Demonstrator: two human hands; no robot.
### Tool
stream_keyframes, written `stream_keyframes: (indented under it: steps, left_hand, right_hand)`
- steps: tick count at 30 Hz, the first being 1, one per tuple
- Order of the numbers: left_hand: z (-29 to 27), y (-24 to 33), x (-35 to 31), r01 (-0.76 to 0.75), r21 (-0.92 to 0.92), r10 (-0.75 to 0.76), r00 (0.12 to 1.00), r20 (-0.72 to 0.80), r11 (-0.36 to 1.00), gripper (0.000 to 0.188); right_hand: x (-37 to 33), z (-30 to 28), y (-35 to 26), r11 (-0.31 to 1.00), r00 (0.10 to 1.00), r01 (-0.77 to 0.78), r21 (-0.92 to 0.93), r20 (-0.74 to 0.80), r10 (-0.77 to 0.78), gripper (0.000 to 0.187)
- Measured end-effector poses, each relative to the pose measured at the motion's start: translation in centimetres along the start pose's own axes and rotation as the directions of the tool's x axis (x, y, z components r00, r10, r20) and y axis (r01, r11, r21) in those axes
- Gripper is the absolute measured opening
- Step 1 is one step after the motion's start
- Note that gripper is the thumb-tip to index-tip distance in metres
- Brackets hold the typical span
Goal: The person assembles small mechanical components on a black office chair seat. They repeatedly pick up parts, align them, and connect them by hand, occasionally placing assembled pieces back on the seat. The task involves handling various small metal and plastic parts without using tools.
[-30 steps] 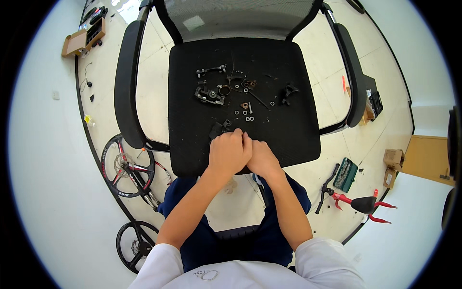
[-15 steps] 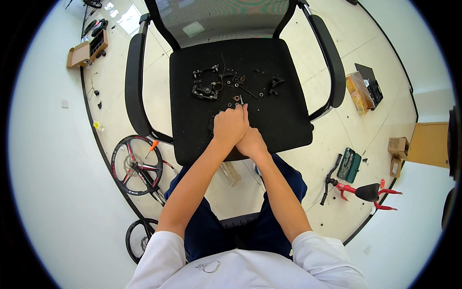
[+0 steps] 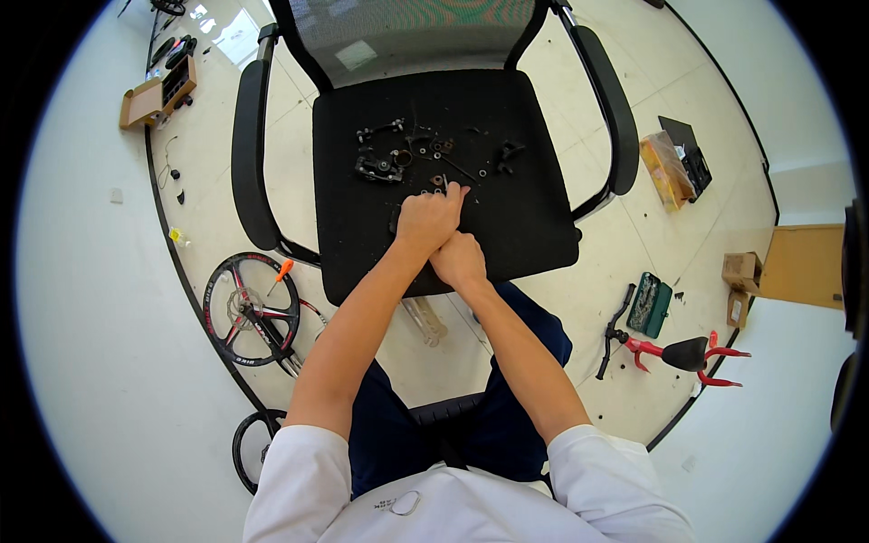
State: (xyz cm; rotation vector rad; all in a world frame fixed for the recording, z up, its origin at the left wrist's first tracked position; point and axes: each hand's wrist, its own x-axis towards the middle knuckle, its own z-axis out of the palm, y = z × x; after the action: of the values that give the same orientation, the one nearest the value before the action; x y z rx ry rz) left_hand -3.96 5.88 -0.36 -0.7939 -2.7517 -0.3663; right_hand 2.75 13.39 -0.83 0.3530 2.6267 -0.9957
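My left hand (image 3: pixel 429 219) is closed over the front half of the black chair seat (image 3: pixel 525 226). A slim silvery metal piece (image 3: pixel 445 181) sticks up at its fingertips; the rest of it is hidden. Just below and to the right, my right hand (image 3: pixel 460 260) is curled closed against the left one. Whatever its fingers hold is hidden. Beyond my hands lie a dark brake caliper (image 3: pixel 379 170), a small black linkage part (image 3: pixel 380 130), a long thin bolt (image 3: pixel 459 169), a black bracket-like part (image 3: pixel 510 156), and several small washers and nuts (image 3: pixel 437 180).
Black armrests (image 3: pixel 251 154) flank the seat, with a mesh backrest (image 3: pixel 407 41) behind. On the floor, left, are a bicycle wheel (image 3: pixel 210 303) and an orange-handled screwdriver (image 3: pixel 285 269). A green toolbox (image 3: pixel 649 305), a red kids' bike (image 3: pixel 644 347) and cartons (image 3: pixel 742 270) lie right.
Both hands have shifted slightly forward on the seat and remain closed together. The whole view has moved a little; the parts on the seat lie as before.
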Motion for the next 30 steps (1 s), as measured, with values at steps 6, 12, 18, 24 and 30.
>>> stream_keyframes:
  steps: [6, 12, 18, 24, 30]
  left_hand:
    - [1.4, -3.7, 1.9, 0.218, 0.079, -0.218, 0.976, -0.006, 0.973, 0.029]
    - [0.5, -4.6, 3.3, 0.154, -0.125, -0.146, 0.987, 0.070, 0.980, 0.028]
    - [-2.5, -4.0, 2.2, 0.272, -0.414, -0.296, 0.955, 0.008, 0.869, 0.022]
    - [-6.3, -2.9, -3.4, 0.016, -0.440, -0.021, 1.000, -0.008, 0.898, 0.019]
    - [-4.8, -1.8, -5.9, 0.015, -0.424, -0.021, 1.000, -0.009, 0.906, 0.031]
  right_hand:
    - [-1.9, 1.3, 0.2, 0.993, 0.967, 0.033, -0.114, -0.248, -0.060, 0.043]
    - [-1.3, 1.5, 1.1, 0.990, 0.919, 0.133, -0.035, -0.370, -0.137, 0.044]
    - [-1.7, 0.9, 1.2, 0.986, 0.966, 0.064, 0.151, -0.258, -0.023, 0.043]
    - [-1.1, -1.2, 2.1, 0.906, 0.998, 0.008, 0.423, -0.067, 0.022, 0.045]
    - [0.4, -2.5, 2.4, 0.674, 0.986, -0.129, 0.728, 0.165, 0.010, 0.042]
